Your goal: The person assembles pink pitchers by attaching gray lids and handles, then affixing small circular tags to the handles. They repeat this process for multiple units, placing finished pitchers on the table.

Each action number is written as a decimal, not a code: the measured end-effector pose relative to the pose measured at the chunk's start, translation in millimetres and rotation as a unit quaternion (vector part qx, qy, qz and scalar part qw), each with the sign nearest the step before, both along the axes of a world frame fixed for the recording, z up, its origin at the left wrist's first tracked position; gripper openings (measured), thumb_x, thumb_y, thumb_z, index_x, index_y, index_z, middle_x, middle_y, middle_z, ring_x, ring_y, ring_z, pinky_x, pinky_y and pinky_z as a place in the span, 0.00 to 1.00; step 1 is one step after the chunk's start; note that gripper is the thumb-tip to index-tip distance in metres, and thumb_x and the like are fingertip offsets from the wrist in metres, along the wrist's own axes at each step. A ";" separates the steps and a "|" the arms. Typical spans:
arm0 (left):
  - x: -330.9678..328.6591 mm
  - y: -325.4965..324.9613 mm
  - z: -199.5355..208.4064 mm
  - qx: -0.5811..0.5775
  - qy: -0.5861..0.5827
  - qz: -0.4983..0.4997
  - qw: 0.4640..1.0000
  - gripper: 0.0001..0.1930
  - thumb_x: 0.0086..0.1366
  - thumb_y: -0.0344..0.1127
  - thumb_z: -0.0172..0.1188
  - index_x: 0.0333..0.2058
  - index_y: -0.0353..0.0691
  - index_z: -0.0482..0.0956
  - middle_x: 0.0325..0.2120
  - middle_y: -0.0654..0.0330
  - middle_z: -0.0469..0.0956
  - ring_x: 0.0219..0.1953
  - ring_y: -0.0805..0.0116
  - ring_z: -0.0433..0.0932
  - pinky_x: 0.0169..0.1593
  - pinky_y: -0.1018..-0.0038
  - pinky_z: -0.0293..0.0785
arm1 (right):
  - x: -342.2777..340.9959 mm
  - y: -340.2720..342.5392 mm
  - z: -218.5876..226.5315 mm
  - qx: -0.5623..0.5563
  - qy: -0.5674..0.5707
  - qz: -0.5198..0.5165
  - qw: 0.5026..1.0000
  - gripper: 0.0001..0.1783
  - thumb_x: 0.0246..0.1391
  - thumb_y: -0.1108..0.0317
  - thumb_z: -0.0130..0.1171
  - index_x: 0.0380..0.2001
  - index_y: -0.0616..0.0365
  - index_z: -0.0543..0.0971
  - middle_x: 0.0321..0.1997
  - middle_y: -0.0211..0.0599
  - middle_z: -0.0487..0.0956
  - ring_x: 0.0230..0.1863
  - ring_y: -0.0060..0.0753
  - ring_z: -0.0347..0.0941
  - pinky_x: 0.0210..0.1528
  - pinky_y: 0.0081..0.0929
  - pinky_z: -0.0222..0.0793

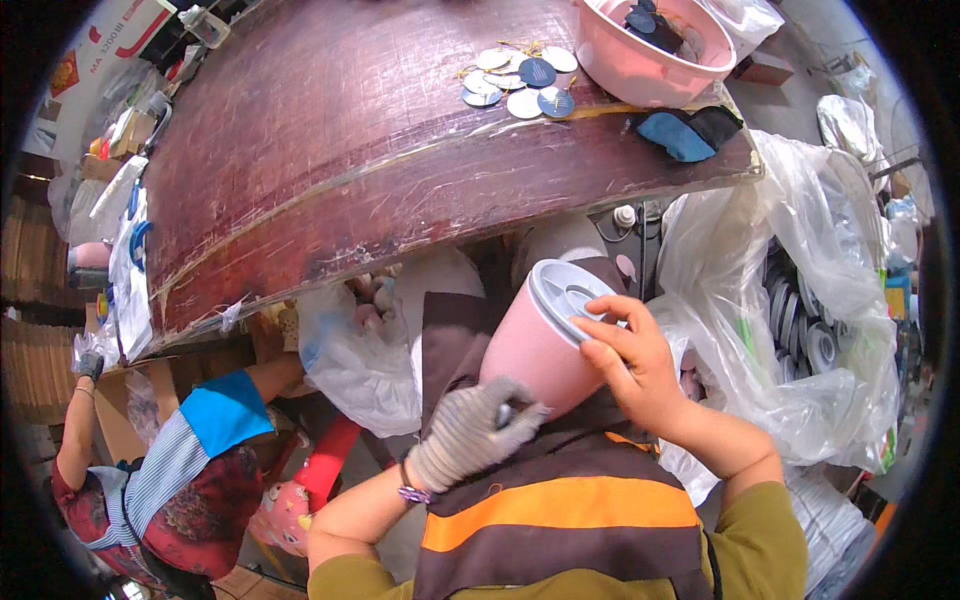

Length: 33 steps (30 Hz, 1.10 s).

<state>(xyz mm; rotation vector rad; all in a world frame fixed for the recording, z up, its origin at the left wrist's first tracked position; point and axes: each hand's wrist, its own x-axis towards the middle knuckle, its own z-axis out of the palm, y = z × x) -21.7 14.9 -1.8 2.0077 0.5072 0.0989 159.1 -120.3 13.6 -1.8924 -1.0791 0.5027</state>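
A tapered pink bin (535, 345) with a grey lid (575, 292) leans in front of my apron, its top tilted away and to the right. My bare right hand (635, 360) grips it by the upper rim, fingers over the lid and thumb against the side. Against the bin's lower left side is my left hand (475, 430) in a grey knit glove, its fingers curled and slightly blurred. Whatever those fingers pinch, if anything, I cannot make out. The bin's base is hidden behind the glove and my apron.
Ahead is a worn dark-red table (350, 120) bearing round tags (537, 72), a pink basin (650, 55) and a blue-black cloth (685, 135). At right, a clear plastic bag (800, 290) holds grey lids (800, 320). A co-worker (190, 490) bends at the left.
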 end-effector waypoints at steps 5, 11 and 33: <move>-1.7 -9.6 -6.4 -0.003 -0.032 0.042 0.999 0.06 0.56 0.34 0.66 0.29 0.42 0.77 0.15 0.59 0.73 0.15 0.66 0.71 0.22 0.71 0.67 | 16.6 -3.2 -4.0 -0.028 0.042 0.081 0.995 0.20 0.56 0.59 0.56 0.50 0.55 0.77 0.56 0.45 0.69 0.58 0.46 0.64 0.59 0.37 0.58; -1.4 -9.2 -8.0 0.043 0.005 0.007 0.999 0.07 0.58 0.36 0.64 0.28 0.41 0.77 0.15 0.56 0.74 0.17 0.61 0.75 0.23 0.68 0.68 | 31.1 32.3 -10.5 -0.060 0.028 0.275 0.959 0.39 0.60 0.42 0.44 0.66 0.55 0.55 0.71 0.57 0.49 0.73 0.57 0.39 0.71 0.46 0.36; -18.7 32.6 -32.2 -0.161 0.035 0.096 0.982 0.11 0.64 0.41 0.56 0.32 0.38 0.77 0.21 0.60 0.76 0.23 0.74 0.72 0.29 0.75 0.69 | 37.6 14.6 -68.8 -0.028 0.156 0.058 0.986 0.28 0.60 0.55 0.52 0.59 0.56 0.67 0.54 0.49 0.72 0.58 0.44 0.67 0.60 0.34 0.59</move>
